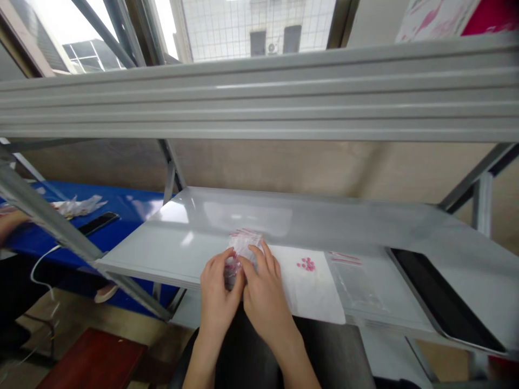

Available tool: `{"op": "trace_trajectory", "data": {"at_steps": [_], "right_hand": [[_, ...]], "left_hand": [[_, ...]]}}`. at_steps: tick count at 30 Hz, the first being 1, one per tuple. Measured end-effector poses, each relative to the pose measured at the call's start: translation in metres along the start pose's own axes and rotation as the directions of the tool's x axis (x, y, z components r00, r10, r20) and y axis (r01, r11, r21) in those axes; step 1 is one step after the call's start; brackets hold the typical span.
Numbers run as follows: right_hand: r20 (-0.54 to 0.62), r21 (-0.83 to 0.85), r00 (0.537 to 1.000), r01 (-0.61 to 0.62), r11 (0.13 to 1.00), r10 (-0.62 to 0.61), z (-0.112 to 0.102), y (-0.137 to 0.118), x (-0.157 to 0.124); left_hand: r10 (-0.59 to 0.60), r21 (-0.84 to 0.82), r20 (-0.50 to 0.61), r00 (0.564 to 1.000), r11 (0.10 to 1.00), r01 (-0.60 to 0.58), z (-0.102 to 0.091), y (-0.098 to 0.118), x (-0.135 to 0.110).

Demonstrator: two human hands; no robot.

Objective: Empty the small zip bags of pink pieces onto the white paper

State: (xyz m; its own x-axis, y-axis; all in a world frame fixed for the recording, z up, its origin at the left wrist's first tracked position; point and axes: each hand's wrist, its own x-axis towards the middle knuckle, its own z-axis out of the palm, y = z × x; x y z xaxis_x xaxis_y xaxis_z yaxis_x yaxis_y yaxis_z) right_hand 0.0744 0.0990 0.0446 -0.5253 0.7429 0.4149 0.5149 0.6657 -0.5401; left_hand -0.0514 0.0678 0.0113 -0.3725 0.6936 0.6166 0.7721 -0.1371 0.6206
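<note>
Lower center, the left hand [218, 286] and right hand [265, 289] pinch plastic bags [245, 242]. Pink pieces [307, 264] lie right of center.

black tablet [446, 300], red stool [93, 361], blue table [125, 208]

We look out through a single camera worn on the head, set above and behind the hands, facing forward and down over a gray table [348, 221]. The left hand [218, 289] and right hand [265, 289] reach in from 6 o'clock, close to us. Our view spreads wide: a window [227, 32] lies far off at 12, a blue table [132, 226] at 9, a tablet [444, 297] at 4, and a red stool [95, 362] between 7 and 8.
</note>
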Motion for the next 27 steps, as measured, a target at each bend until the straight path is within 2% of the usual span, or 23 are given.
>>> {"op": "trace_trajectory", "data": {"at_steps": [4,8,11,13,14,17,19,20,21,23,27], "right_hand": [[-0.082,0.102,0.997,0.020,0.995,-0.012,0.007,0.010,-0.011],[-0.223,0.317,0.974,0.035,0.948,0.038,0.001,0.015,-0.019],[-0.163,0.529,0.972,-0.057,0.847,0.167,-0.007,0.018,-0.020],[-0.028,0.680,0.962,-0.180,0.710,0.271,-0.012,0.021,-0.020],[0.065,0.757,0.949,-0.247,0.605,0.307,-0.014,0.023,-0.020],[0.326,0.898,0.900,-0.390,0.201,0.291,-0.020,0.029,-0.020],[0.391,0.913,0.881,-0.407,0.005,0.265,-0.025,0.034,-0.021],[0.391,0.918,0.880,-0.394,-0.046,0.269,-0.029,0.037,-0.022],[0.379,0.924,0.883,-0.376,-0.066,0.277,-0.032,0.040,-0.023],[0.338,0.939,0.889,-0.343,-0.040,0.310,-0.041,0.046,-0.025],[0.250,0.939,0.897,-0.317,0.137,0.364,-0.056,0.061,-0.033]], "left_hand": [[0.017,-0.012,-0.012,1.000,1.000,-0.017,0.003,-0.003,0.000],[0.033,-0.055,-0.056,0.998,0.998,-0.036,0.001,0.000,0.000],[0.038,-0.080,-0.118,0.992,0.996,-0.047,-0.004,0.005,0.000],[0.054,-0.109,-0.157,0.986,0.992,-0.071,-0.008,0.009,-0.001],[0.065,-0.140,-0.169,0.984,0.986,-0.089,-0.011,0.012,-0.002],[0.126,-0.282,-0.159,0.979,0.945,-0.168,-0.017,0.021,-0.004],[0.214,-0.346,-0.123,0.969,0.906,-0.244,-0.020,0.027,-0.005],[0.271,-0.362,-0.104,0.957,0.886,-0.290,-0.021,0.028,-0.005],[0.324,-0.373,-0.085,0.942,0.866,-0.332,-0.021,0.030,-0.005],[0.402,-0.401,-0.041,0.915,0.832,-0.383,-0.021,0.031,-0.004],[0.468,-0.445,0.033,0.883,0.798,-0.406,-0.018,0.031,-0.001]]}}
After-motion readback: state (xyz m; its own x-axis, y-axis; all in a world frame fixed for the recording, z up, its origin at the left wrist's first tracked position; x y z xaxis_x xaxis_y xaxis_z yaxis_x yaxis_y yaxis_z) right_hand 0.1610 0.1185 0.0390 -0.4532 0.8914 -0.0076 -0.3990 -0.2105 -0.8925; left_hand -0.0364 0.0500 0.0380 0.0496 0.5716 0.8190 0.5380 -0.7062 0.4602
